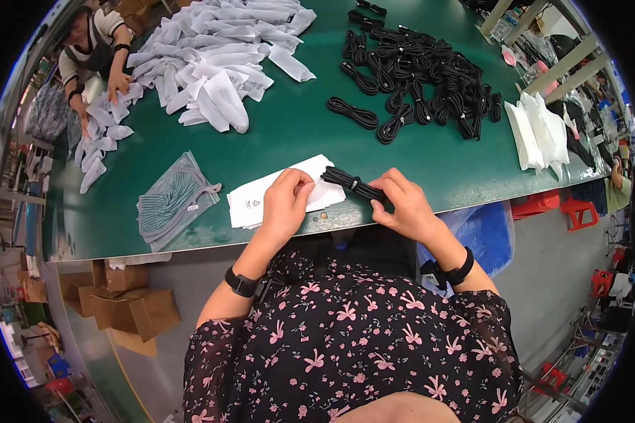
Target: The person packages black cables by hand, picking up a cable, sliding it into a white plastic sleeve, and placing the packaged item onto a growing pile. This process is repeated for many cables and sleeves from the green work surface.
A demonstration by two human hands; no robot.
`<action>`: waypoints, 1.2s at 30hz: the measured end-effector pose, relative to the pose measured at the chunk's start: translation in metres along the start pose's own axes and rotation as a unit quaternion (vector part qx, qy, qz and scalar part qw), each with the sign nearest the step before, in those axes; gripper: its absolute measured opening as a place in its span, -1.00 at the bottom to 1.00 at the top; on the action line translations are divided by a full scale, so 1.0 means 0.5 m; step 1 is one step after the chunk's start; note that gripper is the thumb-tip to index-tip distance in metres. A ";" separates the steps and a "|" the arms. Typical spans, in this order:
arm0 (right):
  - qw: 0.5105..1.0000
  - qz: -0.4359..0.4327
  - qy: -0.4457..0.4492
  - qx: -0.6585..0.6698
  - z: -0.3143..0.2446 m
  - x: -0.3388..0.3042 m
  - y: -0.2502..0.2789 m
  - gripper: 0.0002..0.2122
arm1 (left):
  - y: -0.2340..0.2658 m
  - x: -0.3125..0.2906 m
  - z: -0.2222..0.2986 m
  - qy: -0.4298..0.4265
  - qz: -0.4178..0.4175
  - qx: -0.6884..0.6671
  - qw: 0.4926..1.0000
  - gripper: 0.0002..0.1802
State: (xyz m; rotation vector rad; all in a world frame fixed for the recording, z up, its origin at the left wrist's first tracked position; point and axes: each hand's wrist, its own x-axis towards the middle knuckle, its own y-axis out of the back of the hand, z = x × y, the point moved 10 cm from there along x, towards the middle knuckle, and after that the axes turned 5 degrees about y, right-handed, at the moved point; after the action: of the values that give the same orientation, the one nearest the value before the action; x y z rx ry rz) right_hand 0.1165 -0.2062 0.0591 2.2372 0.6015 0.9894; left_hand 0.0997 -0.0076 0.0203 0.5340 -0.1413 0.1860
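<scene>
My right hand (406, 208) is closed around one end of a bundled black cable (353, 183), tied at its middle. The bundle's other end points left over a stack of flat white bags (250, 199) at the table's near edge. My left hand (286, 204) is over the stack, its thumb and fingertips pinched together near the cable's free end. Whether a bag's edge is between those fingertips is hidden. Left of the stack lies a clear plastic bag with a green striped textile item (173, 201) inside.
Many bundled black cables (420, 77) lie at the far right of the green table (282, 137). A heap of filled white bags (204, 63) covers the far left, where another person (95, 53) handles some. White packs (536, 134) lie at right; a blue bin (483, 236) stands below.
</scene>
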 end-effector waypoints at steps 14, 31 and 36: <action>0.969 -0.138 -0.141 0.151 0.045 0.000 -0.085 -0.66 | -0.004 -0.017 0.113 -0.212 -0.030 0.079 0.974 -0.89; 0.979 0.064 0.135 0.136 -0.092 0.109 -0.020 -0.61 | 0.076 0.066 0.086 -0.086 -0.019 -0.102 0.991 -0.94; 0.993 0.078 0.060 -0.062 0.017 0.179 0.008 -0.63 | 0.260 0.197 0.034 0.004 0.129 -0.202 0.971 -0.85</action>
State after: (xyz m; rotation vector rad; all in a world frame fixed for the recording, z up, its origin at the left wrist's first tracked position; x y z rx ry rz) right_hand 0.1790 -0.1569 0.1014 2.1505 0.4078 1.2136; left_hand 0.1666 0.1072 0.1167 0.1073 -0.2352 0.4029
